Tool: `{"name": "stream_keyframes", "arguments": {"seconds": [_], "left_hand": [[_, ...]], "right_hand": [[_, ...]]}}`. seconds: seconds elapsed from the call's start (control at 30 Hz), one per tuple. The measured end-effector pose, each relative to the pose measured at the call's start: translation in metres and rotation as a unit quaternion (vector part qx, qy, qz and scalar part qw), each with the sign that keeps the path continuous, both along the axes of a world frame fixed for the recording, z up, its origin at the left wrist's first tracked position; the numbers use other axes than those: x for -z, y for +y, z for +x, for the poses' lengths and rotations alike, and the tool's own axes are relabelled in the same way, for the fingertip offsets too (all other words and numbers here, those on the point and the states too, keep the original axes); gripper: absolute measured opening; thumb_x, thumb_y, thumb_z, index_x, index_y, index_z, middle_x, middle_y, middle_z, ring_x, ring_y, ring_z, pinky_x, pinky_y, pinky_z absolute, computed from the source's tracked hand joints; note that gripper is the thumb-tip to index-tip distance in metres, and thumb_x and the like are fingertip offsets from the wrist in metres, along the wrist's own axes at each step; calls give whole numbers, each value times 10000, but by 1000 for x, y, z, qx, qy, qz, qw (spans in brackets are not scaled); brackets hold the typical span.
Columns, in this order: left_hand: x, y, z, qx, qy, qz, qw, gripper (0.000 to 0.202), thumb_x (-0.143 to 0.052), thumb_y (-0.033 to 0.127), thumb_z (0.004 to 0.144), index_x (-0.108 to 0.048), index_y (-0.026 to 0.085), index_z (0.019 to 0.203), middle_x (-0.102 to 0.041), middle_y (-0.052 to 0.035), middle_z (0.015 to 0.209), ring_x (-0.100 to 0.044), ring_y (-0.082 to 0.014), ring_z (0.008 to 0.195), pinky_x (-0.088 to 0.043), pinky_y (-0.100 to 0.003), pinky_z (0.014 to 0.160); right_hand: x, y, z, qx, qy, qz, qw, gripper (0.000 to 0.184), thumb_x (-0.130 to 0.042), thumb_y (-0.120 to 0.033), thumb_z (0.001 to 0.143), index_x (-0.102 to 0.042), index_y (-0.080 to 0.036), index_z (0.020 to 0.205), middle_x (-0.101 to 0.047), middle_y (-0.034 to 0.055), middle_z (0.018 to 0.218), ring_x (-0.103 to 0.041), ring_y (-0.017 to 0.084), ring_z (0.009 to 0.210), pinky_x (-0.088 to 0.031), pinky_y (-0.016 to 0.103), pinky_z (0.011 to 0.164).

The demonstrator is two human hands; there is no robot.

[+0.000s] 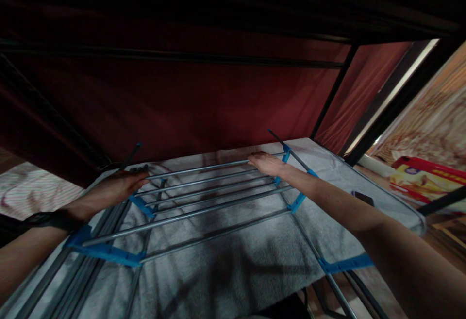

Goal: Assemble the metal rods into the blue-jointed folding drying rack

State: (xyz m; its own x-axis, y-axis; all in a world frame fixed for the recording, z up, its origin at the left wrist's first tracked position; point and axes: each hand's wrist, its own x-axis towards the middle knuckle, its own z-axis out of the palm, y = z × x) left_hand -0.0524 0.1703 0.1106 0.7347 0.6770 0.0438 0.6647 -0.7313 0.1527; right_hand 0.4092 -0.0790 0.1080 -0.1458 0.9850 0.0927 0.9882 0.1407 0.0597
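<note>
A metal drying rack point(204, 197) with grey rods and blue plastic joints lies over a grey towel point(233, 260) on a flat surface. My left hand point(116, 185) closes round the rack's far left end, near a blue joint point(141, 206). My right hand point(265, 162) rests with curled fingers on the farthest rod, close to the right-hand blue joints point(286, 156). A dark band sits on my left wrist point(51, 219).
A dark red cloth wall point(204, 100) on black frame bars closes off the back and sides. A small dark flat object point(363, 197) lies on the towel at the right. A red and yellow package point(425, 179) sits lower right. Striped fabric point(29, 188) shows at left.
</note>
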Motion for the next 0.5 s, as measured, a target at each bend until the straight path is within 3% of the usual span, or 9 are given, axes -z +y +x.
{"name": "stream_keyframes", "arguments": {"seconds": [0.33,0.5], "left_hand": [[-5,-9,4,-4,16,-6,1000,466,-427,570,872,-732,313,1115,-788,-12,1020,-702,-255,962,-501,-289,870],[-10,-21,5,18,9,10,1000,556,-434,580,903,-714,231,1234,-740,-79,1260,-678,-284,1144,-470,-376,1053]], "right_hand": [[3,-1,1,3,0,7,1000,369,-337,-332,1099,-627,-136,1216,-704,157,1212,-669,240,1116,-466,344,971],[9,-3,5,4,3,17,1000,451,-308,-386,1095,-598,-132,1330,-690,167,1282,-661,258,1162,-474,376,1016]]}}
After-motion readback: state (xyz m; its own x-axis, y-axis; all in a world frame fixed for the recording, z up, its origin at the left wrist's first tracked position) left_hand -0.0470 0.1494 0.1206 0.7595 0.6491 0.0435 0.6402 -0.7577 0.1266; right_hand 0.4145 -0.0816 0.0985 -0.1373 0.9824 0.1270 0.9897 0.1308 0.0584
